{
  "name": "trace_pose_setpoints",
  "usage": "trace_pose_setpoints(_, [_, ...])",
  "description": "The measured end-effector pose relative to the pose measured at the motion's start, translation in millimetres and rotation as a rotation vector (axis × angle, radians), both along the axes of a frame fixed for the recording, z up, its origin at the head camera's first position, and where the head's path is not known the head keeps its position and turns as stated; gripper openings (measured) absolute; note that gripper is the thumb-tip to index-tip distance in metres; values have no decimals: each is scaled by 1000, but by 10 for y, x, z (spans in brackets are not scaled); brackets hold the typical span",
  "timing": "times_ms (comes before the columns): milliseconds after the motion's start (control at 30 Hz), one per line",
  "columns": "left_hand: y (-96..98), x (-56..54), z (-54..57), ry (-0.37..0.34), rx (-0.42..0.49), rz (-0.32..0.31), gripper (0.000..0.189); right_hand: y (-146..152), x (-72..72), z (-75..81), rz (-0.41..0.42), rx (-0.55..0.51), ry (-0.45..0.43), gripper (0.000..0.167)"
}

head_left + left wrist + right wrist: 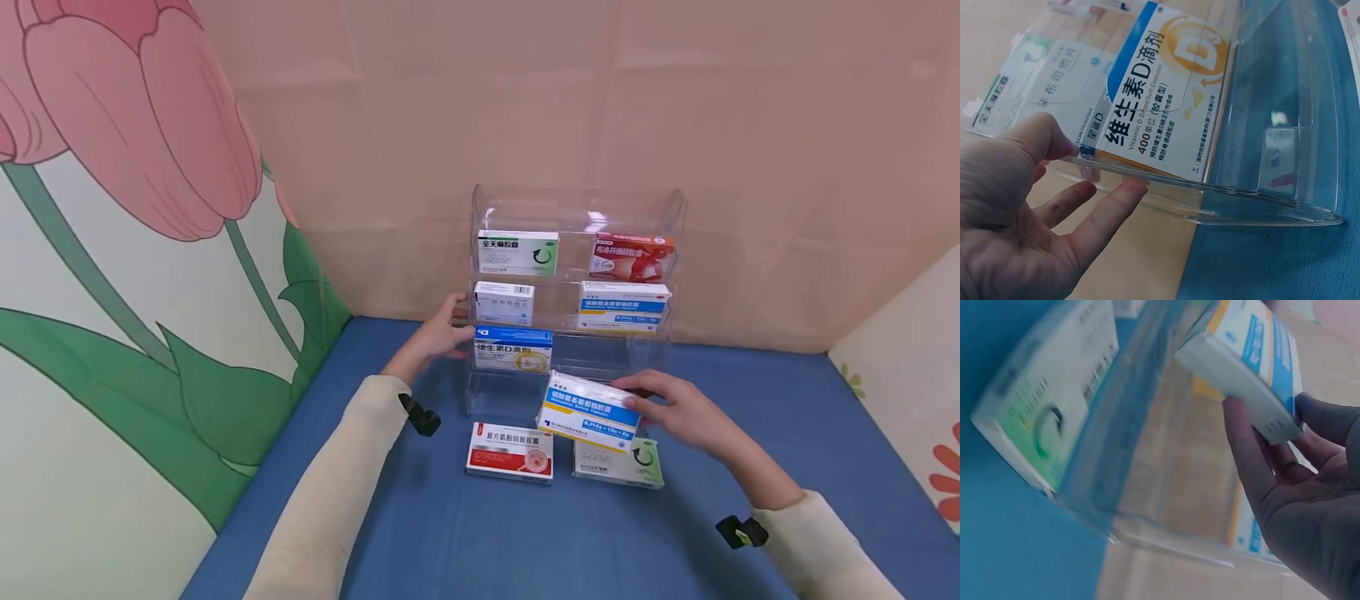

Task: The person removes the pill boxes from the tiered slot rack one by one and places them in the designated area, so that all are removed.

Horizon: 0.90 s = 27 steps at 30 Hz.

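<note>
My right hand [678, 411] pinches one end of a white-and-blue medicine box [588, 412], tilted in front of the rack's lower tiers. In the right wrist view, the thumb and fingers hold that box [1250, 369] at its end. My left hand [438, 330] holds the left side edge of a clear acrylic display rack [504, 395]. In the left wrist view, the thumb lies over the rack's edge [1235, 192] with fingers on its other side, beside a blue-and-white vitamin D box [1163, 94]. A green-and-white box [618, 463] lies on the table, partly covered by the held box.
A red-and-white box [510, 452] lies on the blue table [465, 542] before the rack. Higher tiers hold a green-and-white box [517, 252], a red box [632, 257], a pale box [504, 304] and another white-and-blue box [624, 307]. A beige curtain [420, 150] hangs behind.
</note>
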<state>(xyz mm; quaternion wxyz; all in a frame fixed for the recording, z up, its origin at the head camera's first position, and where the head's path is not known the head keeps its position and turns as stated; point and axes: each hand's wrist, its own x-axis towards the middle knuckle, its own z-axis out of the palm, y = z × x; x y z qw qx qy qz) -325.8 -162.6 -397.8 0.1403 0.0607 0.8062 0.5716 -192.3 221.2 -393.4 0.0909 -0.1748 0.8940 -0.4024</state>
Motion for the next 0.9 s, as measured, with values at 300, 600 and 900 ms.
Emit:
trace_pose_setpoints(300, [16, -11, 17, -14, 1, -5, 69, -160, 6, -247, 51, -159, -234, 47])
trace_pose_setpoints(600, [21, -15, 28, -11, 10, -1, 70, -305, 18, -317, 122, -224, -331, 46])
trace_pose_setpoints(900, [20, -19, 35, -15, 11, -10, 71, -443, 69, -463, 166, -271, -412, 44])
